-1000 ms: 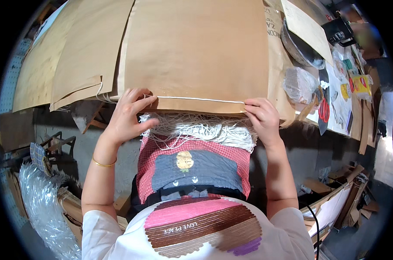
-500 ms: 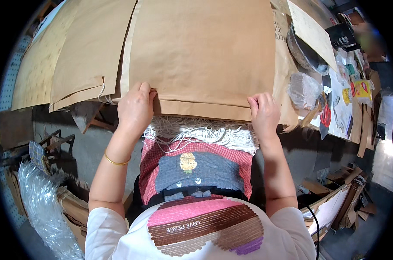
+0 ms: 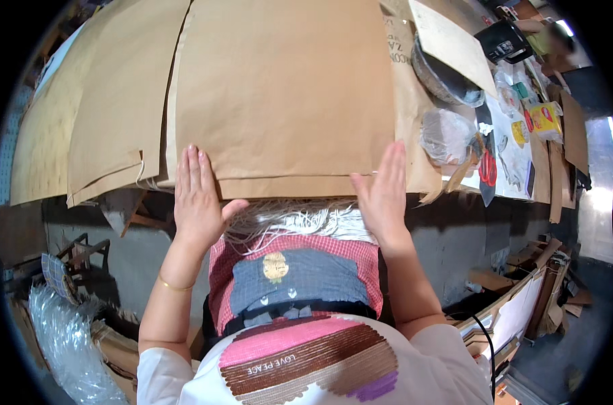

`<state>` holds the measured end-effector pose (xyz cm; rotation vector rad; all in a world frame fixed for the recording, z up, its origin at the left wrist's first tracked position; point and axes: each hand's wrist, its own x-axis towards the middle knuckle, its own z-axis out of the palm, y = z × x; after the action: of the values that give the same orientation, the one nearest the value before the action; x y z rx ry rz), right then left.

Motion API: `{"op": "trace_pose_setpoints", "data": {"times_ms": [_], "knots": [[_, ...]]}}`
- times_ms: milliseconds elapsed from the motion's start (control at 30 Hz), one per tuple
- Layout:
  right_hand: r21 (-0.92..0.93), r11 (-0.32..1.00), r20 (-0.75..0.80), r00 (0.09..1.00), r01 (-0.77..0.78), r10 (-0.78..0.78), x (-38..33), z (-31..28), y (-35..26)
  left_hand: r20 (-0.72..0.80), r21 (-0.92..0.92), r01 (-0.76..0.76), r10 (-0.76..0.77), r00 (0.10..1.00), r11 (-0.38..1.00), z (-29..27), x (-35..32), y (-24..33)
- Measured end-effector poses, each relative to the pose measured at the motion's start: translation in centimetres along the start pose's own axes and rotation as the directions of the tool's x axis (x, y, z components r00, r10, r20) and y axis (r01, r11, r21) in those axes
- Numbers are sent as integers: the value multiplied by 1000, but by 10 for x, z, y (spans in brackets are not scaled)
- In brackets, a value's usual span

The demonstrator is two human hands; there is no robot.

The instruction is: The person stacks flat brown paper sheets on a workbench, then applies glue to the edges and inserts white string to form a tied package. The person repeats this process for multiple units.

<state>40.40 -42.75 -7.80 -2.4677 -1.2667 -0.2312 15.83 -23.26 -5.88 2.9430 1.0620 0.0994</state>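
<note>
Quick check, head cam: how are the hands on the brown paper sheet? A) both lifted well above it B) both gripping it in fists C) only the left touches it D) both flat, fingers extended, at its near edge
D: the left hand and right hand both lie flat, fingers extended, on the near edge of the brown paper sheet.

Flat hands (image 3: 289,196) on brown paper sheet (image 3: 286,94) — fringe (image 3: 293,219) beneath
</note>
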Motion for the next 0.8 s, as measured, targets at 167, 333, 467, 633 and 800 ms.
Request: {"op": "trace_pose_setpoints", "data": {"times_ms": [167, 333, 467, 633, 800], "knots": [[-78, 989, -39, 992, -124, 121, 3, -5, 7, -96, -78, 23, -31, 995, 997, 7, -3, -4], [567, 806, -41, 971, -172, 237, 5, -17, 4, -255, -468, 32, -170, 952, 883, 2, -3, -20], [852, -26, 511, 821, -523, 254, 13, -74, 17, -35, -734, 316, -497, 867, 602, -23, -7, -41], [655, 693, 274, 949, -302, 154, 11, -28, 25, 178, -915, 311, -437, 882, 256, -16, -19, -41], [689, 666, 292, 950, -288, 109, 24, -23, 18, -38, -786, 277, -490, 871, 553, -4, -11, -73]]}}
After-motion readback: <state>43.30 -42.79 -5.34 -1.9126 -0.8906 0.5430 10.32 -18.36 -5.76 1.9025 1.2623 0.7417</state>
